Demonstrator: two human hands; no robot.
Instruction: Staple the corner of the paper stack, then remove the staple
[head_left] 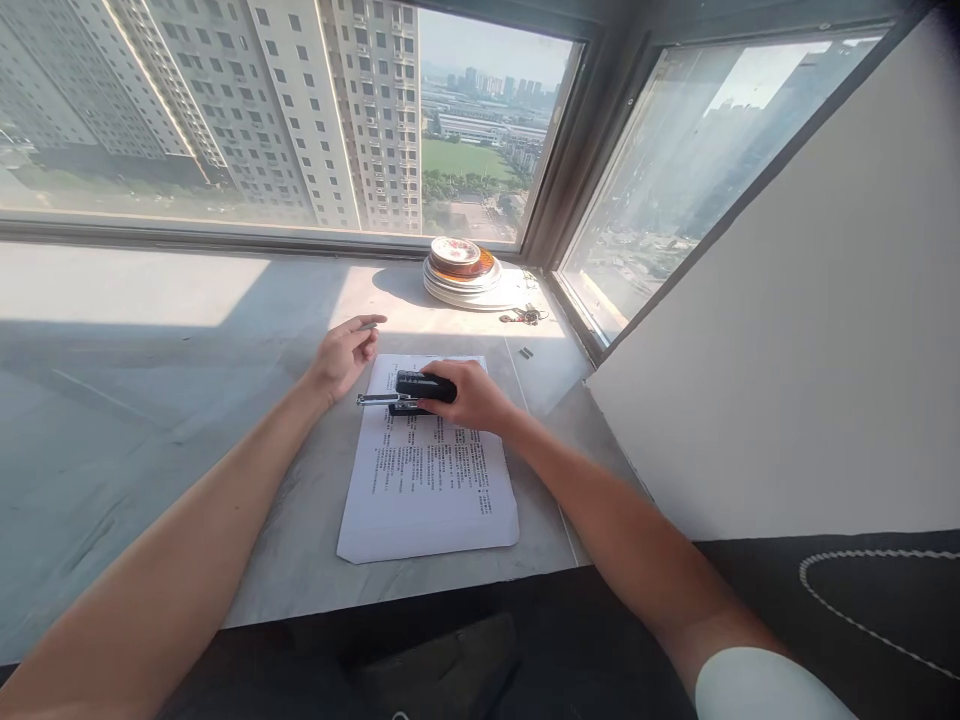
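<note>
In my right hand [471,393] is a black stapler [421,386], held over printed sheets of paper [431,500]. Its metal staple tray [376,400] sticks out to the left. My left hand [345,358] is just left of the paper's top corner, fingers pinched on a small grey strip of staples [368,326]. The paper lies on the grey stone sill, text on its top face. Short strips of staples [526,353] lie on the sill, right of the paper.
Stacked plates [461,285] stand at the back by the window, with a small bunch of keys or trinkets [525,315] beside them. A white wall [787,300] bounds the right side. The sill's front edge [420,598] runs close to my body. A twisted cord [832,600] lies at lower right.
</note>
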